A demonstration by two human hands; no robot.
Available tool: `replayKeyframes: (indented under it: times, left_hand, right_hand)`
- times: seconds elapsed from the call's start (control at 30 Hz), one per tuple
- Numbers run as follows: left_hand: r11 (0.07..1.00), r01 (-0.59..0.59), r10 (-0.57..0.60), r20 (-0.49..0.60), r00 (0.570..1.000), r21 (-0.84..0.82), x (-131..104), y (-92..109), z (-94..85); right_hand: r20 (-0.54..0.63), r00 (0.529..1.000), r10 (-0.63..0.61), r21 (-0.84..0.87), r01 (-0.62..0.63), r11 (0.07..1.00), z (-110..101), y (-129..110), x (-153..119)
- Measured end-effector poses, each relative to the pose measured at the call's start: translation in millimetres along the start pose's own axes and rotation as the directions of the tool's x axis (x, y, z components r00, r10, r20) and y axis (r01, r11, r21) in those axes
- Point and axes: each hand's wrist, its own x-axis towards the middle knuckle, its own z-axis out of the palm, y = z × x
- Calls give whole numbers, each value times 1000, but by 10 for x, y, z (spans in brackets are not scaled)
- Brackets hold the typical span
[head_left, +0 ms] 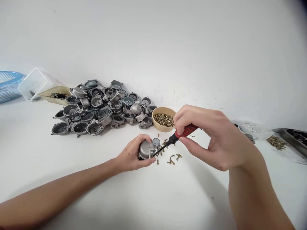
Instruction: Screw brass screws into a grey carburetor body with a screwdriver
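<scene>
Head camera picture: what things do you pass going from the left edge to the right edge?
Blue basket → clear plastic tub → pile of metal parts → left hand holding a metal part → bowl of screws → right hand with screwdriver → screw heap.

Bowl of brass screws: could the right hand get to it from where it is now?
Probably yes. The bowl of brass screws sits uncovered just beside the right hand, but that hand is gripping the red-handled screwdriver.

Bare tabletop lies open toward six o'clock between the forearms. Loose screws litter the centre; at twelve the bowl of screws blocks, and toward ten the heap of metal housings.
</scene>
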Motion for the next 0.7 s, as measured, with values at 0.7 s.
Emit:
replayKeyframes:
  times: [0.7]
  left_hand:
    - [997,-67,69,-32,997,48,7,-19,-1]
  right_hand:
    - [20,999,-39,78,37,996,202,-43,25]
